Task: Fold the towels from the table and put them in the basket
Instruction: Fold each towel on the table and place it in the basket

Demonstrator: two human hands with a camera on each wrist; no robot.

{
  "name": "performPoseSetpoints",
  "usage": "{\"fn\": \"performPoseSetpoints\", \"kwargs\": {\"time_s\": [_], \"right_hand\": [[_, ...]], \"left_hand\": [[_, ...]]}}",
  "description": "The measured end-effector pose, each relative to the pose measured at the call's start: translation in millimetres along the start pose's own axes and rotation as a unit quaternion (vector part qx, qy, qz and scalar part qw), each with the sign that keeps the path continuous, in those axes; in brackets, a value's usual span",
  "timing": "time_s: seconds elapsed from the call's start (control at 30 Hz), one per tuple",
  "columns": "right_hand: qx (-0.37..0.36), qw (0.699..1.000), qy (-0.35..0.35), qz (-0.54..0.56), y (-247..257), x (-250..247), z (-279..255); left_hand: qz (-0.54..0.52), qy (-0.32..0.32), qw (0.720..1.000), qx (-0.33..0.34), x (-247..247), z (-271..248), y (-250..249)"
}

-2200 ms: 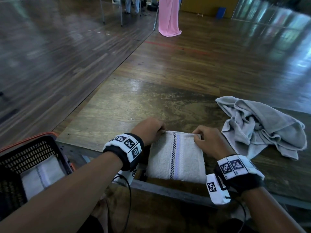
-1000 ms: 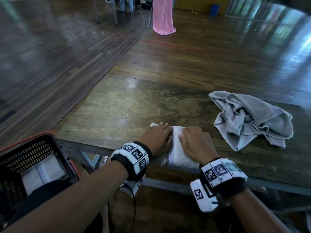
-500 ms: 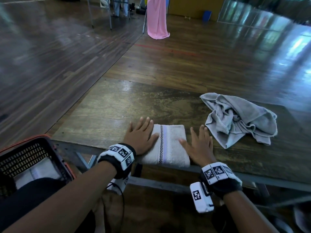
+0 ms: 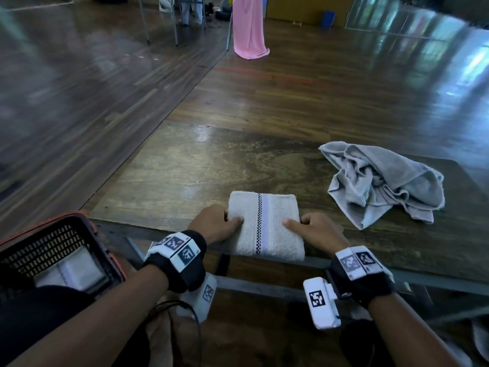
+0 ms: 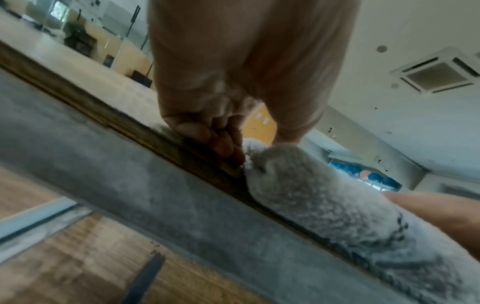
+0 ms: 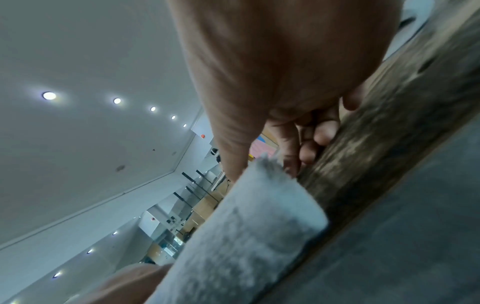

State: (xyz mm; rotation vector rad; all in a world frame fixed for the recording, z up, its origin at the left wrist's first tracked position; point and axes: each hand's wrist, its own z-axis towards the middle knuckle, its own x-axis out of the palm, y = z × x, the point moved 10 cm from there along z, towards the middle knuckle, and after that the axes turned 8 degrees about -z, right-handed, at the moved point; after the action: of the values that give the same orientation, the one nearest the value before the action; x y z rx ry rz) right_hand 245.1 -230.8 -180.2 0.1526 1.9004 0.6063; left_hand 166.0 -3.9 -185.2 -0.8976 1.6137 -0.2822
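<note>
A folded white towel (image 4: 264, 226) with a checkered stripe lies at the near edge of the wooden table (image 4: 211, 168), its near end overhanging the edge. My left hand (image 4: 215, 226) grips the towel's left side, thumb on top and fingers curled at its edge (image 5: 228, 148). My right hand (image 4: 315, 230) grips the right side the same way, thumb on top (image 6: 233, 164). The towel shows close up in both wrist views (image 5: 324, 205) (image 6: 246, 236). A crumpled grey towel (image 4: 381, 181) lies on the table to the right. The black basket (image 4: 53, 250) with an orange rim stands at the lower left.
A folded white towel (image 4: 71, 271) lies inside the basket. The table's metal frame (image 4: 264, 287) runs under the near edge. Beyond the table is wooden floor, with a pink cloth (image 4: 248, 30) hanging at the far end of the room.
Both hands lay flat beside and on the folded towel half a second ago; now they have closed on its left and right sides with thumbs on top.
</note>
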Motion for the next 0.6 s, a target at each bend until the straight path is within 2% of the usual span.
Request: {"fn": "performPoseSetpoints", "kwargs": {"time_s": [0.1, 0.17, 0.27, 0.37, 0.5, 0.6], "right_hand": [[0.029, 1.000, -0.001, -0.004, 5, 3, 4], [0.048, 0.998, -0.002, 0.052, 3, 4, 2], [0.048, 0.983, 0.002, 0.179, 1, 2, -8], [0.048, 0.961, -0.001, 0.271, -6, -2, -30], [0.074, 0.912, 0.019, 0.403, -24, 0, -71], [0.061, 0.872, 0.050, 0.483, -24, 9, -115]], "left_hand": [[-0.067, 0.000, 0.998, -0.008, -1, 2, -8], [-0.155, -0.005, 0.987, -0.031, -3, 3, -9], [-0.297, 0.008, 0.952, -0.071, 2, -4, -12], [-0.378, 0.031, 0.920, -0.098, 11, -24, -16], [-0.485, 0.078, 0.858, -0.152, 37, -73, -5], [-0.541, 0.117, 0.816, -0.169, 60, -117, 3]]}}
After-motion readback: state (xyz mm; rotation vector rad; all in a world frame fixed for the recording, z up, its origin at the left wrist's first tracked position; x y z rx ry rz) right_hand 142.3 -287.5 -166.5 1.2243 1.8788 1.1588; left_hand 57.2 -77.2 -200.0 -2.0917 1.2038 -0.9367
